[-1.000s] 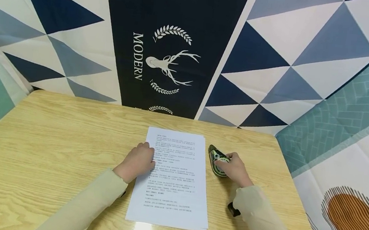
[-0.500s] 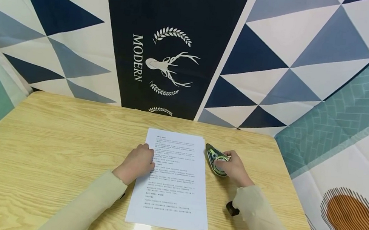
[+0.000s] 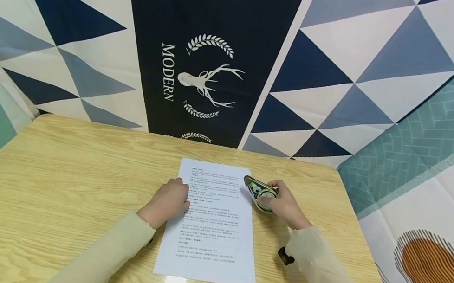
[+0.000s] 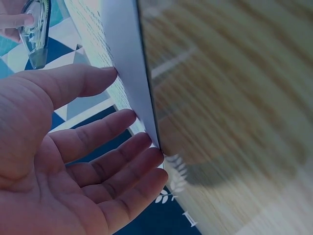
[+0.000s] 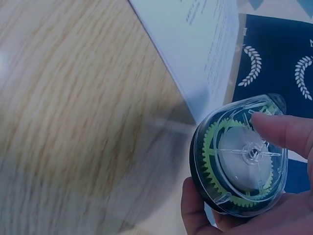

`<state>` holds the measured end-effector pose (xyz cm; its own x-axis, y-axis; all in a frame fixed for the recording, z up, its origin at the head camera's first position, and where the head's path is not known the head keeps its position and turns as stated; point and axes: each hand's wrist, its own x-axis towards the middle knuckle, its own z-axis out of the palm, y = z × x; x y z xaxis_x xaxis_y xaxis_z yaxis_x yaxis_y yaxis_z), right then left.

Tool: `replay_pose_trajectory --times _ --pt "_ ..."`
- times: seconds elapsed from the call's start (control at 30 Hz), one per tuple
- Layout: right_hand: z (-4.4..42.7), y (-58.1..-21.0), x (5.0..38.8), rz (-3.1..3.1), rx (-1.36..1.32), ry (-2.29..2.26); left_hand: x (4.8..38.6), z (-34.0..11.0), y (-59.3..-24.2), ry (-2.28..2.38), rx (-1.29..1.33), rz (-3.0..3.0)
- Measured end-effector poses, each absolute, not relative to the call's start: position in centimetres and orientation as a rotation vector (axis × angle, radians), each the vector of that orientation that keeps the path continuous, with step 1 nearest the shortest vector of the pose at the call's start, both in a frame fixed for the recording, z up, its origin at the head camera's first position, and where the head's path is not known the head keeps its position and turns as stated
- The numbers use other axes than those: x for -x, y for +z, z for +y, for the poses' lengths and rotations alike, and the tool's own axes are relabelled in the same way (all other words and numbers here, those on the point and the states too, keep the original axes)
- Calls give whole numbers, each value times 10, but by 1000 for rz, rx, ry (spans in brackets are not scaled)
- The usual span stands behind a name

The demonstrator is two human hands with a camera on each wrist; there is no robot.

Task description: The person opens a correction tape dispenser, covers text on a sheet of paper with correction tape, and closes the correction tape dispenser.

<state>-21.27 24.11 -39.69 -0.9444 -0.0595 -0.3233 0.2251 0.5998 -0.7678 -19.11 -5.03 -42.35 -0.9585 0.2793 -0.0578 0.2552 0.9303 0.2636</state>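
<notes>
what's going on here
A person's left hand touches the left edge of white, rectangular printed paper sheets lying on a pale wood-grain table. Their right hand holds a clear plastic, teardrop-shaped correction-tape dispenser with a green gear, its tip at the sheets' upper right edge. Whether it touches the paper is hard to tell.

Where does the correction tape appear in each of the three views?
Head: correction tape below and right of centre, in the right hand.
Left wrist: correction tape at top left.
Right wrist: correction tape at lower right, appearing largest.
Shared landmark: the printed paper, visible in all three.
</notes>
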Motion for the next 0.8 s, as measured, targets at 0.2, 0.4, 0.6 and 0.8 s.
replay_pose_trajectory --times 0.2,0.4,0.6,0.8 --pt "233 -395 213 2511 -103 -1278 191 -52 -424 397 -416 2998" --pt "226 -396 212 2528 -44 -1264 192 -55 -422 390 -430 3019" --pt "220 -397 212 2544 -9 -1234 192 -59 -419 396 -433 3034" --pt "213 -394 211 2582 34 -1183 191 -62 -416 450 -430 3051"
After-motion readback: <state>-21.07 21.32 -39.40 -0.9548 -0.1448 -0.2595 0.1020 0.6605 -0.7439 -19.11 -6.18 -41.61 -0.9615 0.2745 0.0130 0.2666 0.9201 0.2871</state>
